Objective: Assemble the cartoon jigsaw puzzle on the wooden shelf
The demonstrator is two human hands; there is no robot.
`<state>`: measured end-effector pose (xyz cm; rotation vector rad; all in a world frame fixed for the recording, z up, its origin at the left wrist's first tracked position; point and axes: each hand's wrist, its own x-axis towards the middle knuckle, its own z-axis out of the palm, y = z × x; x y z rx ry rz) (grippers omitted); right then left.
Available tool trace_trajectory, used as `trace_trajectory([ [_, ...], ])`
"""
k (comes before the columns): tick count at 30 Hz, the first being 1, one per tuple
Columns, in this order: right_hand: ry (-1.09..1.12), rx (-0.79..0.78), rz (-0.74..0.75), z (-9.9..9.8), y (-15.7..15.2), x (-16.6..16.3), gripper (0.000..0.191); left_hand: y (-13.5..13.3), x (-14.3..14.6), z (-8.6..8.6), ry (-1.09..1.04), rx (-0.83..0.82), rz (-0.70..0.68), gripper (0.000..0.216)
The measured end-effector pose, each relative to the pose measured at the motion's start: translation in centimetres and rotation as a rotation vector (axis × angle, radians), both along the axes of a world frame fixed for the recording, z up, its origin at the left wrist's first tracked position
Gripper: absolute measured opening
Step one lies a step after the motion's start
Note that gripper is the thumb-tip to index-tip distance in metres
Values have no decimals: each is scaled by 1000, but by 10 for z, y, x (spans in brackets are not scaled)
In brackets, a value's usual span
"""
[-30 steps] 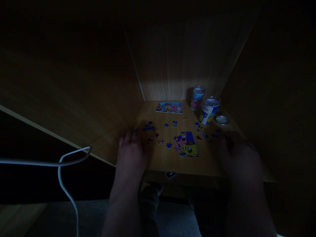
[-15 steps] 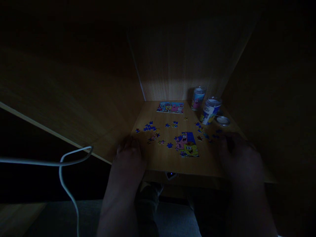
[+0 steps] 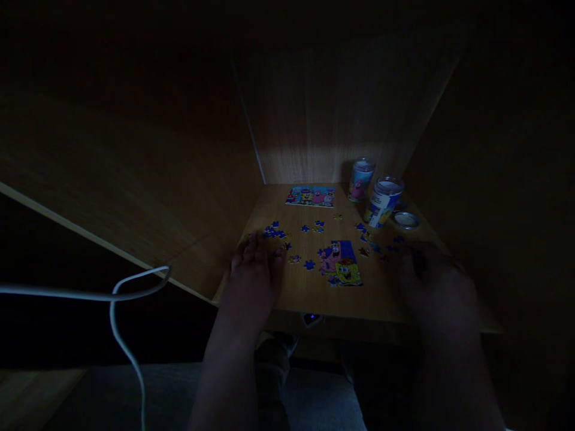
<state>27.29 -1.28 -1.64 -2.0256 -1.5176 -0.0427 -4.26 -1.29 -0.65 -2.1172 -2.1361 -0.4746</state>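
My left hand (image 3: 251, 275) reaches over the left side of the wooden surface, its fingers stretched forward and the thumb apart. It is beside a cluster of loose blue jigsaw pieces (image 3: 274, 232) and partly covers some pieces near its thumb. My right hand (image 3: 438, 284) rests at the right side in deep shadow. Its fingers are curled towards the thumb, and anything between them is hidden. Scattered jigsaw pieces (image 3: 395, 244) lie just past its fingertips. Between both hands is a partly joined jigsaw (image 3: 345, 263) with a pink and a yellow cartoon figure.
A cartoon picture (image 3: 309, 196) lies at the back. Two clear-topped cans, one pink and blue (image 3: 360, 181) and one white and blue (image 3: 381, 203), stand back right near a round lid (image 3: 406, 220). Wooden panels enclose the sides; a white cable (image 3: 121, 335) hangs left.
My left hand has moved right and forward from the left edge, its fingers stretching out over the pieces there. My right hand has stayed almost still.
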Motion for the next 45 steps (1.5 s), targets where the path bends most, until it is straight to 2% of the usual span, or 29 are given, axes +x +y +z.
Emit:
trace_trajectory([
  [3,-8,-1,0,1,0,0,42,9,6,-2,-38,38,-19,56],
  [7,-9,6,8,1,0,-1,40,10,9,1,-48,12,-34,56],
  [15,-12,6,12,-1,0,0,40,10,9,-3,-16,18,36,60],
  [25,2,32,15,-1,1,0,37,9,10,2,10,-44,-21,58],
  [33,187,194,-23,-4,-2,4,33,14,6,-5,27,-31,-20,66],
  [38,278,338,-52,-2,-2,3,36,15,5,-4,12,20,-119,59],
  [41,303,351,-49,-3,-3,3,40,16,5,-4,9,35,-194,54],
  [45,347,401,-68,-4,-4,3,58,18,4,-6,4,27,-191,54],
])
